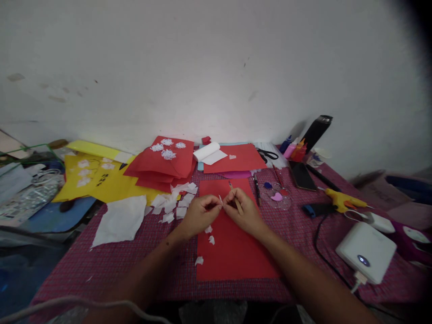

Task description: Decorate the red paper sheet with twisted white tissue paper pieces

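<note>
Over the red paper sheet [232,252], my left hand [197,215] and my right hand [249,217] meet at the fingertips. Pinched between them is a small white paper piece [220,198], mostly hidden by the fingers. A thin wooden stick, like a pencil or brush [239,207], is also held in my right hand, its dark end pointing away. Below my left hand, a crumpled white scrap [211,240] and others lie along the sheet's left side. Several cut white paper squares [181,212] are scattered left of the sheet.
Red sheets with white paper flowers [168,154] and a white paper roll [209,152] lie at the back. A paint palette [277,197], phone [302,175], yellow glue gun [344,200], and white power bank [366,252] are on the right. Yellow paper [111,184] lies left.
</note>
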`<state>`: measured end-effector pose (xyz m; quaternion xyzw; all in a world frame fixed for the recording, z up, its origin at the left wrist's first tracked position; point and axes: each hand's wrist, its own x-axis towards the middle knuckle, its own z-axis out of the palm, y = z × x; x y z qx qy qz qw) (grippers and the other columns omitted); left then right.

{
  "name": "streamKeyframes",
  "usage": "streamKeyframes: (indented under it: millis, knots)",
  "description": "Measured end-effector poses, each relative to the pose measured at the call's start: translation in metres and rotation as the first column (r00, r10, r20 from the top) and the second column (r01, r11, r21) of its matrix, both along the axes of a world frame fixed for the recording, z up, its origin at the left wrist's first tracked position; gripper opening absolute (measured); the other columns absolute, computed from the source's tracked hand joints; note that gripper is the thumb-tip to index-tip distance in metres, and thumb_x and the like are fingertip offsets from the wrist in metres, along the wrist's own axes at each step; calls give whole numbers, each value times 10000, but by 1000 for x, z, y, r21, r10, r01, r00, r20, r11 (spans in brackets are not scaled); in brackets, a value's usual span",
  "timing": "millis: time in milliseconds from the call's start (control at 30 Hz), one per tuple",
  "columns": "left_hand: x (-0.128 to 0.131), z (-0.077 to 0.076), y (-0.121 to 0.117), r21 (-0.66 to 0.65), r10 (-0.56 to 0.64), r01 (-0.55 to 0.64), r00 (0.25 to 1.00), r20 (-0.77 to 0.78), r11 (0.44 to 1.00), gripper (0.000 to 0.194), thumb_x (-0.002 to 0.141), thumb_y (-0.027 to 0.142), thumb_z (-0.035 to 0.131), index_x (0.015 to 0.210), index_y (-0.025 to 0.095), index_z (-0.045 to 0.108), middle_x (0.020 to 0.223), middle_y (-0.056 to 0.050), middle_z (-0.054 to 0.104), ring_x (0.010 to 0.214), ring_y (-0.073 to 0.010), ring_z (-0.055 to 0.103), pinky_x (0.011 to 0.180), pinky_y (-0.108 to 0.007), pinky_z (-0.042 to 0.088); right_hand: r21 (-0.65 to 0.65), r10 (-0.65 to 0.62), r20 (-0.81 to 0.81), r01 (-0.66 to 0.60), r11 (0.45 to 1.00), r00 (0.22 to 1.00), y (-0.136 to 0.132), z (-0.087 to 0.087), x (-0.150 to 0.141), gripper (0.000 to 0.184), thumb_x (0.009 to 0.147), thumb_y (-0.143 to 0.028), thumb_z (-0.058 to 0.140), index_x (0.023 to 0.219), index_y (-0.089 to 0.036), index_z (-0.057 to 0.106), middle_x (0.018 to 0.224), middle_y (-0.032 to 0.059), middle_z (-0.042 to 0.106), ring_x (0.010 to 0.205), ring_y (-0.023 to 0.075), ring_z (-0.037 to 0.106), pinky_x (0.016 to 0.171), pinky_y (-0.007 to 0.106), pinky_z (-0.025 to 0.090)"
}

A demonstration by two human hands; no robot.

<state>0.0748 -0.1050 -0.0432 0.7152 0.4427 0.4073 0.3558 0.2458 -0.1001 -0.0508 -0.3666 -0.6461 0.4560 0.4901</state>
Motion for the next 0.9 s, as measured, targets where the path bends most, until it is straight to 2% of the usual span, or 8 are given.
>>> streamKeyframes:
  millis: [467,900]
  knots:
    - [-1,-2,1,-1,-3,3,1000,5,1000,103,817,165,544,770,156,635,712,10,634,647,-96,533,619,-201,408,6,1,-2,-1,1000,1000,0,3,1,204,802,-218,598,817,-238,395,767,-17,543,670,138,511,649,285,440]
    - [0,-2,0,-80,7,-1,998,70,997,106,829,227,569,801,154,641,744,-5,636,669,-111,541,633,-214,420,-21,5,-21,-5,1000,1000,0,2,0,224,807,-259,618,810,-242,395,767,-12,558,679,143,532,660,291,450]
